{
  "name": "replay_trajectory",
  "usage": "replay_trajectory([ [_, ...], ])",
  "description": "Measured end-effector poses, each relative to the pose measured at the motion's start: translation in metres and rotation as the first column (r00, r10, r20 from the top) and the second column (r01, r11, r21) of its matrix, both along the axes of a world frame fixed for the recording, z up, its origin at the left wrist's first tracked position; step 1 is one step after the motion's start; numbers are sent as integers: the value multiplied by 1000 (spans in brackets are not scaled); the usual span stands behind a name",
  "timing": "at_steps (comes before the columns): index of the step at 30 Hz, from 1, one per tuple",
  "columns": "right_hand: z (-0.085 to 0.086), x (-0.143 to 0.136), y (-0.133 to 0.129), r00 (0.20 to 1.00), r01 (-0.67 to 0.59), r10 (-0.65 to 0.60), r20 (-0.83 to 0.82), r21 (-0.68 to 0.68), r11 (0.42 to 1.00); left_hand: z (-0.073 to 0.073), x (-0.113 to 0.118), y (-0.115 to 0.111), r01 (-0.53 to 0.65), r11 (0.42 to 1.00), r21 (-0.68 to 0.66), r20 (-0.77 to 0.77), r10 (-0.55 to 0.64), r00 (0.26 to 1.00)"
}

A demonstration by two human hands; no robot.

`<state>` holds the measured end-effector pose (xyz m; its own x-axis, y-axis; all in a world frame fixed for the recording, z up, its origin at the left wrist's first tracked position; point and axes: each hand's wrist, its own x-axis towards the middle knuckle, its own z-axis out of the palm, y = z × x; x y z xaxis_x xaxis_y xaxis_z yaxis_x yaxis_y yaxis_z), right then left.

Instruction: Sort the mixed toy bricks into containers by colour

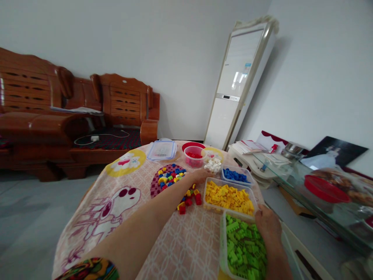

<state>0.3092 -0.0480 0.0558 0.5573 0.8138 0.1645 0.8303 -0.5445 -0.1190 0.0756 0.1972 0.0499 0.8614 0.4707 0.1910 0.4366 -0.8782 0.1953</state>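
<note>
My left hand (201,175) reaches across the table to the far left corner of a clear container (205,202) full of yellow toy bricks (229,197); its fingers are too small and blurred to read. Just beyond it lies a pile of white bricks (213,165). My right hand (266,219) is closed at the near right corner of the yellow-brick container. Below that hand, a container (223,243) of green bricks (244,245) stands nearest me. Blue bricks (235,175) fill another container behind the yellow ones. Mixed loose bricks (170,177) lie left of my left hand.
A round tub (194,160) with red pieces stands at the back, near a clear blue-edged lid (162,150). A patterned cloth (186,241) covers the table. On the right is a glass-topped table (309,202) with a red bowl (326,189). Wooden seats (125,101) stand behind left.
</note>
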Motion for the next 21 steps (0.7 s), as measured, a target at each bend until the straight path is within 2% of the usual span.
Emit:
replay_trajectory([
  [3, 3, -1, 1, 1000, 3, -3, -12, -5, 1000, -3, 1, 0, -83, 996, 17, -83, 84, 993],
  [8, 2, -1, 0, 1000, 11, -11, -12, -10, 1000, 0, -4, -13, -182, 981, 70, -71, 187, 980],
  [12, 2, -1, -1, 1000, 15, -15, -2, -11, 1000, 3, -16, -24, -258, 962, 86, -105, 266, 958],
  [18, 2, 0, 0, 1000, 21, -22, -23, -25, 999, 6, -39, -40, -289, 954, 87, -92, 296, 951],
  [21, 1, 2, 0, 1000, 22, -23, -20, -15, 1000, 10, -53, -47, -280, 959, 40, -8, 280, 960],
])
